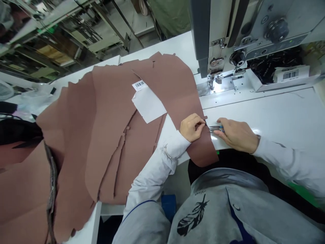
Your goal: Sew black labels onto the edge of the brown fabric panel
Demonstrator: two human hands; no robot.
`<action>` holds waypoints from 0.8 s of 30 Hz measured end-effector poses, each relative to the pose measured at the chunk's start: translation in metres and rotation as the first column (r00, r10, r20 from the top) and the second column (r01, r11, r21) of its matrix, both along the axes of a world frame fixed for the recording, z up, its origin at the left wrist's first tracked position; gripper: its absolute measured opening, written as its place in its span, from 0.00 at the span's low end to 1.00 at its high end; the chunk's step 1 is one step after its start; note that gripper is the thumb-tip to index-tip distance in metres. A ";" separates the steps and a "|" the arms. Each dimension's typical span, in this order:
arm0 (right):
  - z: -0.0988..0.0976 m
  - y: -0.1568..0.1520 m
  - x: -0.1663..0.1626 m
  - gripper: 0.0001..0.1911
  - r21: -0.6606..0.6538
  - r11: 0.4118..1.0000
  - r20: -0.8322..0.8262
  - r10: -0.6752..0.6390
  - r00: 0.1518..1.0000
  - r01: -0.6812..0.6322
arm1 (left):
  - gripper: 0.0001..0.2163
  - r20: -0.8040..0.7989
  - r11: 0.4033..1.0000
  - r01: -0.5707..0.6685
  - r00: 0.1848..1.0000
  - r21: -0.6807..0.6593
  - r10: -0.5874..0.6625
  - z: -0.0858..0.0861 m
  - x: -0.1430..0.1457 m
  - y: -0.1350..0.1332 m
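A large piece of brown fabric (177, 79) lies over the white table, its right edge near the sewing machine. My left hand (192, 127) rests on that edge, thumb and fingers pinched on the fabric beside a small dark strip. Just to the right, my right hand (238, 135) is closed around thread snips (215, 128). Their blades point left and reach the fabric's edge by my left fingertips. Whether they touch the fabric I cannot tell. A white paper label (149, 105) with a barcode sticker lies on the fabric, left of my hands.
The sewing machine (264, 37) stands at the upper right, its presser foot (211, 81) lit. Beside it, a white box (264, 86) holds black items. More brown fabric (22, 193) hangs over the left side. Metal racks (101, 20) stand behind the table.
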State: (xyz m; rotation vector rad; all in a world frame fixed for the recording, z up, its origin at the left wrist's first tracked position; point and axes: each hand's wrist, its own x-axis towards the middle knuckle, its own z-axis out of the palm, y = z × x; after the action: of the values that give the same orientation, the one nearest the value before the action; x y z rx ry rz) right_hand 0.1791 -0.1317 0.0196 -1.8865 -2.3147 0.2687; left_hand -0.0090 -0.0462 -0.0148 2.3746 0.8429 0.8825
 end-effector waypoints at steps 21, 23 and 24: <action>0.007 0.007 -0.016 0.16 -0.081 0.997 0.201 0.014 0.980 0.002 | 0.05 -0.077 0.995 -0.018 0.997 0.097 0.026 0.000 0.001 -0.003; 0.008 0.008 -0.016 0.16 -0.089 0.996 0.201 0.013 0.979 0.005 | 0.05 -0.080 0.995 -0.020 0.996 0.097 0.028 0.000 0.001 -0.003; 0.008 0.008 -0.016 0.17 -0.091 0.996 0.198 0.010 0.980 0.008 | 0.05 -0.084 0.995 -0.021 0.996 0.096 0.030 0.000 0.001 -0.003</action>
State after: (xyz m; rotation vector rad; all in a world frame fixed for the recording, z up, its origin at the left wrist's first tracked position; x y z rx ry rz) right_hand 0.1629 -0.1239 0.0277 -2.0415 -2.4691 0.1982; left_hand -0.0076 -0.0492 -0.0148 2.5046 0.8846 0.8533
